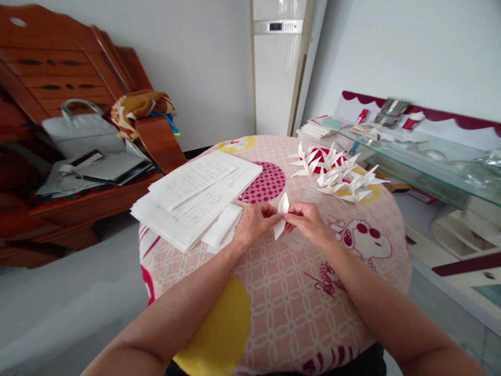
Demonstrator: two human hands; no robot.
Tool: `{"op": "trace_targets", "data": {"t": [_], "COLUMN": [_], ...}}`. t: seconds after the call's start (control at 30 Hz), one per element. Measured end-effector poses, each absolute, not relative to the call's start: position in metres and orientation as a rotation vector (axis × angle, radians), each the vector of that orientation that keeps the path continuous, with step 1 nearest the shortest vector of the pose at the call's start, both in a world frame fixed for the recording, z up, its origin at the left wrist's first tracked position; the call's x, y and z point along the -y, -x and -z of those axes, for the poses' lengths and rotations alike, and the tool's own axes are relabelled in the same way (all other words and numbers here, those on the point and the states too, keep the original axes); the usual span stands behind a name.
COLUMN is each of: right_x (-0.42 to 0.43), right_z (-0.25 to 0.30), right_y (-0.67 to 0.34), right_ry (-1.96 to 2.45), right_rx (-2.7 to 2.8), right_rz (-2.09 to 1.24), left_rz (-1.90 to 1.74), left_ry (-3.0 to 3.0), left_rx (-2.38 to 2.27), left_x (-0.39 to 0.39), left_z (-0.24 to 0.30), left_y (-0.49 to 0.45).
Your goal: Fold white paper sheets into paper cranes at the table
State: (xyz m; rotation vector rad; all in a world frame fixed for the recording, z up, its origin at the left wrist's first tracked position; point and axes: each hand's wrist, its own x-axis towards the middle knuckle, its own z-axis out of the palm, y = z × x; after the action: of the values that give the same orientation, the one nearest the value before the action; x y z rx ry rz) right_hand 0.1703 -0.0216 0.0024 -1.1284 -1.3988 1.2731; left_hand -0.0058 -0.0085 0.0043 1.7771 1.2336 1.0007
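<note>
A small folded white paper (pixel 282 205), a narrow diamond pointed at top and bottom, stands upright between my two hands above the table. My left hand (pixel 256 222) pinches it from the left, thumb and fingers closed on its middle. From the right, my right hand (pixel 307 219) pinches the same paper, and the thumbs nearly meet. Beyond my right hand, several folded paper cranes (pixel 336 172) with pointed wings sit clustered. Left of my left hand lie small cut paper pieces (pixel 223 227), beside a stack of written sheets (pixel 195 196).
A patterned pink cloth covers the round table (pixel 274 292). To the right stands a glass-shelved cabinet (pixel 438 156) with a metal container and a red cup. A wooden bench (pixel 58 209) at left holds a grey bag (pixel 84 130). A tall white air conditioner (pixel 277 73) stands behind.
</note>
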Motion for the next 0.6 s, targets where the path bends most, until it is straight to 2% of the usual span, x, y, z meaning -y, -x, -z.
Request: {"op": "trace_targets", "data": {"t": [0.2,0.6], "right_x": [0.0237,0.0239], "right_z": [-0.0092,-0.011], "right_y": [-0.1724,-0.1716], "right_ry": [0.937,0.987], "right_rx": [1.322,1.357], "right_rz": [-1.488,-1.424], "left_rz": [-1.03,-1.014], "left_ry": [-1.603,-1.61], "left_rx": [-1.099,-1.116], "left_x": [0.0043,0.0037], "left_z": [-0.0037,-0.002], "left_y": [0.0072,0.0064]}}
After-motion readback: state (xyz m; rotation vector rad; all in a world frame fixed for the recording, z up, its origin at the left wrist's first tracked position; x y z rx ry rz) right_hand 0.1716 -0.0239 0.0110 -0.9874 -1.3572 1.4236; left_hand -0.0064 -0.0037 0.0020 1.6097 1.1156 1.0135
